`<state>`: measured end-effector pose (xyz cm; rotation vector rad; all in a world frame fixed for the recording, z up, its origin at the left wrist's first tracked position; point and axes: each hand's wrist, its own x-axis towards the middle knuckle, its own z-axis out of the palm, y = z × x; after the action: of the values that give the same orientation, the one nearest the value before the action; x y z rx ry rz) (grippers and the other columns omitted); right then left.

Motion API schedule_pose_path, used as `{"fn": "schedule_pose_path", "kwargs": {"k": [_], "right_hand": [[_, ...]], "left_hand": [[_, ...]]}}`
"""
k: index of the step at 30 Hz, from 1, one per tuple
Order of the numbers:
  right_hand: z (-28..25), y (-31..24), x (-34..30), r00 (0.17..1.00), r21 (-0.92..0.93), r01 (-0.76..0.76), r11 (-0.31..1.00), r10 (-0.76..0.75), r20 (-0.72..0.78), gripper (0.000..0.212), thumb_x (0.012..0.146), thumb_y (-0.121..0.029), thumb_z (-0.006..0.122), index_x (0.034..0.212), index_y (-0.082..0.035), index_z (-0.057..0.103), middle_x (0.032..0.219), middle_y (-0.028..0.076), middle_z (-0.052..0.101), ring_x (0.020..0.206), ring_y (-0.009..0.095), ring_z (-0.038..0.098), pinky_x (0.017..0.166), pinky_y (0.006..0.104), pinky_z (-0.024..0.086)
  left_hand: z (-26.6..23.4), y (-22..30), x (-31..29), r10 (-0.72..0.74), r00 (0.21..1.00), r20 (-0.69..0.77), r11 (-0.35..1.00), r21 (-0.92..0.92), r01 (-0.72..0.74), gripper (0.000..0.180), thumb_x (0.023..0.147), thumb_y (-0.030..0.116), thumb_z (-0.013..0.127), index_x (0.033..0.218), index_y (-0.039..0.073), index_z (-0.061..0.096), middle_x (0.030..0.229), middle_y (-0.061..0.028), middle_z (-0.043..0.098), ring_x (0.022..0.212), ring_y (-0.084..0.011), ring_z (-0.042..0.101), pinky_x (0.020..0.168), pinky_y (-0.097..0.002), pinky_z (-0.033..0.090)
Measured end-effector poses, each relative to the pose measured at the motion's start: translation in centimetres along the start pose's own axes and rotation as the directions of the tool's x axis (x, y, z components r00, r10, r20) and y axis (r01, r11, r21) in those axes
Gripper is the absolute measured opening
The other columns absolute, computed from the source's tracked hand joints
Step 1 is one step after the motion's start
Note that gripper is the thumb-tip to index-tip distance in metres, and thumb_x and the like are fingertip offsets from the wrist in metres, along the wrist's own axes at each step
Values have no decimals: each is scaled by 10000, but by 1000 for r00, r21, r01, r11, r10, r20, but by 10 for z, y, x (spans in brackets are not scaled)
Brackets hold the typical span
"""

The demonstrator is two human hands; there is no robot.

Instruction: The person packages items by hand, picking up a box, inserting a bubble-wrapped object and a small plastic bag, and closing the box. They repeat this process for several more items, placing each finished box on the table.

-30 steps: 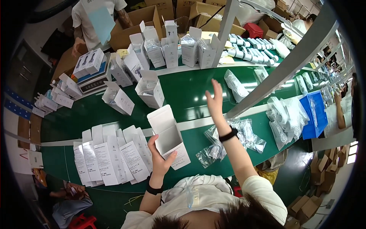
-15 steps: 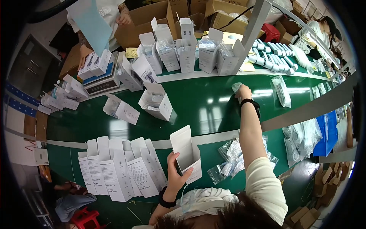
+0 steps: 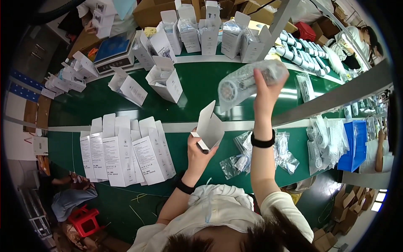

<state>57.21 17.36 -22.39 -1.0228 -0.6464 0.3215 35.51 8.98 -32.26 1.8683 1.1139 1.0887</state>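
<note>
A white cardboard box [image 3: 213, 129], its flaps raised and its top open, is gripped by my left hand [image 3: 200, 156] over the near bench. My right hand [image 3: 267, 90] is raised over the green belt, closed around a clear bubble-wrap package [image 3: 238, 87]. A round end shows through the wrap, but the item's kind cannot be made out. Just below my right wrist lie small clear plastic bags [image 3: 287, 156] with white parts inside. To the left of my left hand stands a cluster of open white boxes [image 3: 147, 159].
Two filled white boxes [image 3: 165, 84] stand on the belt [image 3: 197, 84]. More boxes [image 3: 212, 35] line its far side. A grey metal post [image 3: 327, 101] slants across the right. Bubble-wrap pouches [image 3: 325, 145] lie beside a blue bin [image 3: 353, 145]. Other people work at the far side.
My right hand has lifted the bubble-wrap package from the belt and brought it nearer. My left hand has tilted the box. Across the belt, a person has picked up white boxes from the stack.
</note>
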Motion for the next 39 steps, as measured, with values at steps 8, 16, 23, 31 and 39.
{"fn": "schedule_pose_path", "kwargs": {"k": [8, 16, 23, 31, 39], "right_hand": [[-5, -32, -114, 968, -29, -248, 968, 246, -56, 436, 754, -22, 635, 1115, -66, 396, 1011, 71, 475, 895, 162, 504, 768, 272, 431], [-43, -40, -134, 604, -441, 552, 708, 26, 797, 385, 707, -186, 666, 1058, -79, 549, 1151, 127, 454, 1158, 340, 360, 973, 463, 273], [-139, 15, -132, 858, -757, 247, 605, 227, 460, 372, 755, -192, 613, 1105, -80, 553, 1194, 135, 457, 1140, 344, 385, 923, 465, 330], [-200, 63, -154, 707, -853, 482, 198, 487, 513, 216, 786, -100, 567, 992, -44, 533, 993, 119, 549, 893, 295, 524, 733, 369, 436], [-117, -32, -112, 966, -470, -120, 874, 212, 147, 84, 834, 16, 462, 898, -24, 500, 865, 130, 566, 757, 263, 562, 641, 279, 426]], "left_hand": [[2, 13, -14, -59, 998, -38, 994, 86, 62, 678, 611, 23, 756, 1022, 89, 220, 1213, -271, 347, 1049, -385, 460, 853, -434, 404], [2, -6, -20, 154, 972, -177, 931, -304, -203, 672, 623, 42, 760, 1019, 98, 220, 1257, -273, 296, 1106, -381, 430, 922, -426, 359], [-12, -21, -29, 151, 985, 79, 977, -161, -137, 700, 620, 65, 765, 1071, 113, 232, 1271, -258, 289, 1145, -372, 400, 934, -432, 351], [-31, 38, 0, 91, 973, 213, 985, 127, -120, 329, 661, 73, 707, 942, 54, 539, 1231, -199, 371, 1072, -358, 456, 861, -361, 404], [-35, 47, 27, -145, 984, 105, 971, 205, 121, 104, 636, 12, 676, 717, -1, 611, 869, -138, 568, 693, -289, 574, 615, -301, 451]]}}
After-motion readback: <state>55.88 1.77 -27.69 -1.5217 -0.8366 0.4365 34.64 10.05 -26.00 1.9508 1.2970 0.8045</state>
